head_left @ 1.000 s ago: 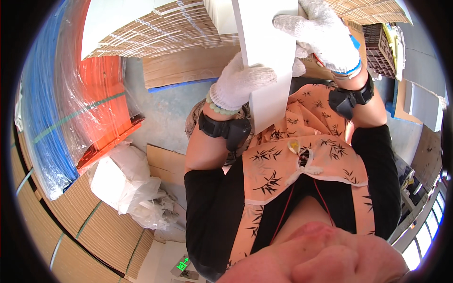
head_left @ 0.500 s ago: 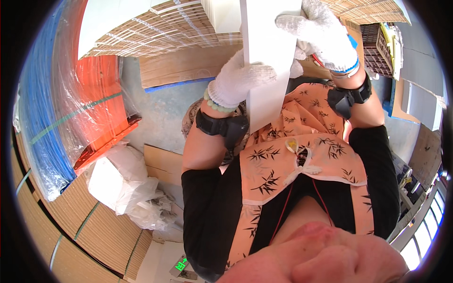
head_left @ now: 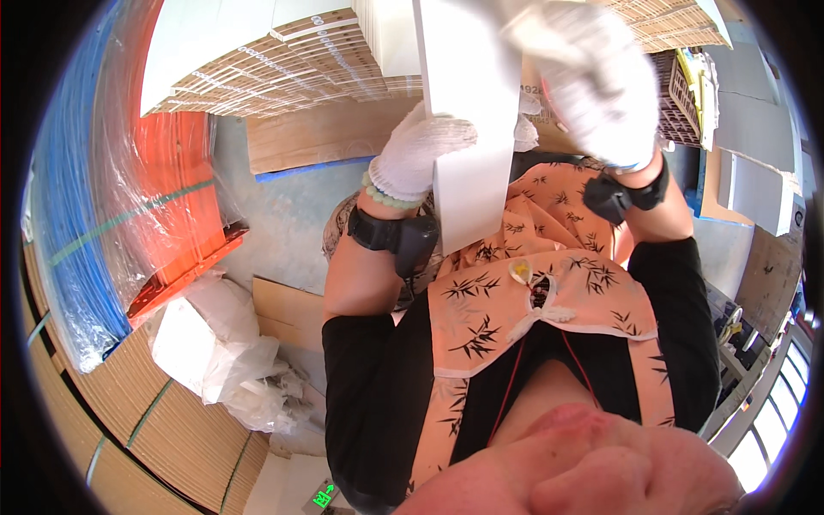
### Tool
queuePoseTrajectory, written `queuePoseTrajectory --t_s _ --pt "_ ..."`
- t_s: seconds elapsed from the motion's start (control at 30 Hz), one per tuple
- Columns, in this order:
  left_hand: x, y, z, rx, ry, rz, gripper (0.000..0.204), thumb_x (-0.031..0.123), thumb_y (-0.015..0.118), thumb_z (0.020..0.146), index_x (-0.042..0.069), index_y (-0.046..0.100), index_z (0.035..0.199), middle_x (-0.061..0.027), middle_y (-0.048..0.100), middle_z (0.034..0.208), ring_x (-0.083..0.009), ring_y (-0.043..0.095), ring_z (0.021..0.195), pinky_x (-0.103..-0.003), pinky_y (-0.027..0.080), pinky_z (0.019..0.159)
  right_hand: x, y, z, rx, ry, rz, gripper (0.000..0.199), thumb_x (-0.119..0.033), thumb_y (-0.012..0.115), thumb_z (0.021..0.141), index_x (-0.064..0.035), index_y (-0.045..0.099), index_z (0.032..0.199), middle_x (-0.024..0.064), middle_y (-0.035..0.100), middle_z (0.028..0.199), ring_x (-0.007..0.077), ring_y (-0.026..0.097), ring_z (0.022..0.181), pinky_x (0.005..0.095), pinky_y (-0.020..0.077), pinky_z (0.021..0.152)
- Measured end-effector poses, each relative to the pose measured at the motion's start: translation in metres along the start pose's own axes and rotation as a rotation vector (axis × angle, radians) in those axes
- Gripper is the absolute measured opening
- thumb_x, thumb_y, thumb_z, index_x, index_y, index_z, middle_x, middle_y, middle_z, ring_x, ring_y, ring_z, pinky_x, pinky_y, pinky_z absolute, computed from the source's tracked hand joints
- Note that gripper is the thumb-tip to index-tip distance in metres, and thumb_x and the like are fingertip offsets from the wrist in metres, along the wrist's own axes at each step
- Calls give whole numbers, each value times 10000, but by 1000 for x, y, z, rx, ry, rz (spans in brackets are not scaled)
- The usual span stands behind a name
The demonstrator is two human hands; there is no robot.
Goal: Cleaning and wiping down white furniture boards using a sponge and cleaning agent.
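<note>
A long white board (head_left: 474,94) stands upright in front of me, its lower end near my apron. My left hand (head_left: 421,154), in a white knit glove, is closed around it: the thumb lies across its face and fingertips show past its right edge. My right hand (head_left: 601,94), also gloved in white, is raised beside the board's upper right edge. Motion smears its fingers, so I cannot tell whether they grip anything or touch the board.
Stacked white-faced boards (head_left: 283,69) with slatted edges stand ahead on the left, above a brown carton (head_left: 318,142). Blue and orange wrapped stacks (head_left: 172,189) are at the left, near crumpled plastic (head_left: 232,360). A dark crate (head_left: 676,99) stands at the right.
My right hand has come off the board's face and moved right and slightly down, now blurred. The board and my left hand have shifted a little left in the picture, the grip unchanged.
</note>
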State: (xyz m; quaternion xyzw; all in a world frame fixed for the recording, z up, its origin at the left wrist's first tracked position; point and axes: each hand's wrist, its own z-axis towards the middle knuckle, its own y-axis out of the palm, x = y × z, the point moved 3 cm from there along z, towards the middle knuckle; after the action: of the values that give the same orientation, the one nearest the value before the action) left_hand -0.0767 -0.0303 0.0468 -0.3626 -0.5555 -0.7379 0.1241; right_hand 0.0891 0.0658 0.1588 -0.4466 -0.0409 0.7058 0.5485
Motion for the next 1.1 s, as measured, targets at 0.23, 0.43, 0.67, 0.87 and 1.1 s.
queuePoseTrajectory --t_s 0.23,0.43,0.67,0.87,1.1 --pt "11 6 -2 -55 69 -156 597 266 729 906 -83 552 1356 -199 667 1296 -327 705 1082 -401 587 911 6 22 89 1 -279 -316 432 14 540 902 -22 623 1325 192 666 1148 342 659 1042 380 504 950" --pt "8 -1 -20 -7 111 -254 709 318 799 827 -81 553 1360 -233 658 1287 -329 687 1107 -409 587 901 37 6 126 192 -16 -145 426 -2 542 915 -17 622 1332 182 670 1158 334 639 1079 394 487 982" --pt "34 17 -22 0 175 -168 920 524 725 799 -86 448 1431 -335 575 1316 -446 678 1029 -556 586 871 22 63 173 -96 -290 -256 386 -72 607 946 -14 619 1328 170 666 1190 323 621 1133 389 489 994" --pt "12 -18 -39 266 139 -236 899 468 754 801 -84 441 1438 -339 557 1346 -434 664 1085 -554 579 904 39 50 126 -96 53 257 452 -133 696 944 -62 574 1373 144 636 1259 248 625 1121 356 504 951" --pt "35 9 -21 -2 194 -238 665 107 794 839 -51 504 1416 -196 645 1311 -320 669 1172 -468 565 981 -21 55 64 -71 439 917 639 -4 668 942 -98 376 1502 118 605 1300 184 615 1124 322 518 923"
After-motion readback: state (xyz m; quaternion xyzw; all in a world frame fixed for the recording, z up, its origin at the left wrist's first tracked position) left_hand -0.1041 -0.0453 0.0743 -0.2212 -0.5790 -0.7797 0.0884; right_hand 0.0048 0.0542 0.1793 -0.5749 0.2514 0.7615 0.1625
